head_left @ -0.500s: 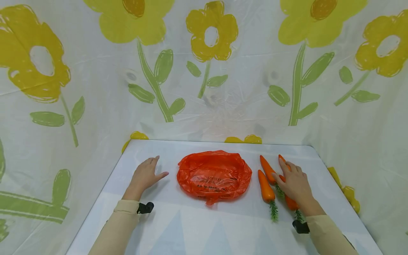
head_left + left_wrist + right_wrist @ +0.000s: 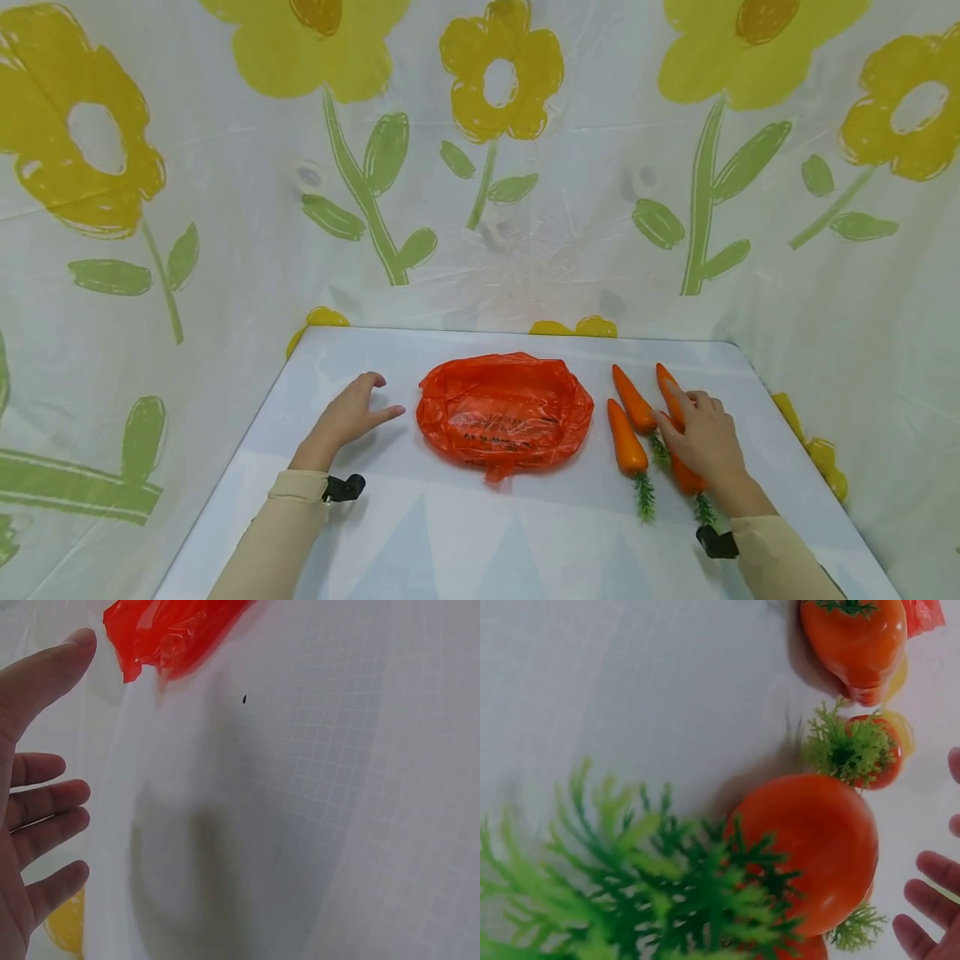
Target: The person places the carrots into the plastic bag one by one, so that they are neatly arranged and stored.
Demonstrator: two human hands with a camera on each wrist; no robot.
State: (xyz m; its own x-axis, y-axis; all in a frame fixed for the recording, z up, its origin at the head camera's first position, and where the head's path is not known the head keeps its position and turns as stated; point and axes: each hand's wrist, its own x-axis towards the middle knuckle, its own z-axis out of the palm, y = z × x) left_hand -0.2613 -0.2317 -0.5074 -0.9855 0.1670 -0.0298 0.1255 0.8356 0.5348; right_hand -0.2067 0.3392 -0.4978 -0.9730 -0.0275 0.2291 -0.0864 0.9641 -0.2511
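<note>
A crumpled red plastic bag (image 2: 504, 417) lies mid-table with its mouth spread wide. Just left of it, my left hand (image 2: 347, 418) hovers with thumb and fingers apart, holding nothing. To the bag's right lie several orange toy carrots with green frilly tops; the nearest to the bag is a carrot (image 2: 627, 442) with its tip pointing away. Over the rightmost carrots hangs my right hand (image 2: 707, 443), fingers loosely bent, partly hiding a far carrot (image 2: 667, 383) and a near carrot (image 2: 686, 478). In the right wrist view its fingers (image 2: 932, 901) stand apart from the large carrot (image 2: 810, 851).
The white table (image 2: 465, 533) has pale blue triangles near its front. A curtain (image 2: 570, 192) printed with yellow flowers surrounds its back and sides. Black wrist mounts (image 2: 343, 488) stick out beside both sleeves.
My right hand has shifted slightly to the right and toward me over the carrots. The left hand has edged toward the bag, its fingers bending a little more. Bag and carrots stay put.
</note>
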